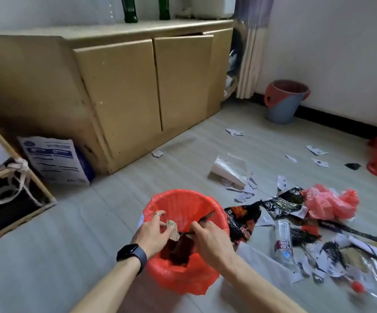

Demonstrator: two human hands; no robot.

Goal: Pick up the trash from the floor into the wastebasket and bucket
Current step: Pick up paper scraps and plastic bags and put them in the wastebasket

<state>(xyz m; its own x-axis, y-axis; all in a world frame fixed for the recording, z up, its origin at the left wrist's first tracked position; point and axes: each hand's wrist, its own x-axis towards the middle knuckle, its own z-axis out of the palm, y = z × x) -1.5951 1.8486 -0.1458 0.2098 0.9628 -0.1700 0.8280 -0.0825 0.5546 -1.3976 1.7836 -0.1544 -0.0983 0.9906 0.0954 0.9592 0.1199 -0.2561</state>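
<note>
The pale plank floor (pixel 115 222) carries a wide scatter of litter to the person's right, well apart from the blue plastic bucket with a red rim (pixel 282 105) standing by the far wall. Directly below the hands sits the round wastebasket lined with a thin red plastic bag (pixel 183 199).

The crumpled pink-red plastic bag (pixel 332 202) looks near weightless and soft, so a fistful anywhere should do. The black-and-red foil noodle wrapper (pixel 242 219), lying just beside the wastebasket, is probably light, crinkly and slick. A pinch at a torn edge seems safer than a flat palm. The clear plastic soda bottle (pixel 283 242) is stiff enough to take round its middle. The small torn white paper scraps (pixel 317 150) lie flat and likely need fingertips or gathering into a heap.

Over the wastebasket's mouth, the right hand (pixel 207 233) pinches a dark flimsy wrapper (pixel 205 216) between thumb and fingers. The left hand (pixel 152 233) curls its fingers round a crumpled tan paper scrap (pixel 171 225).
</note>
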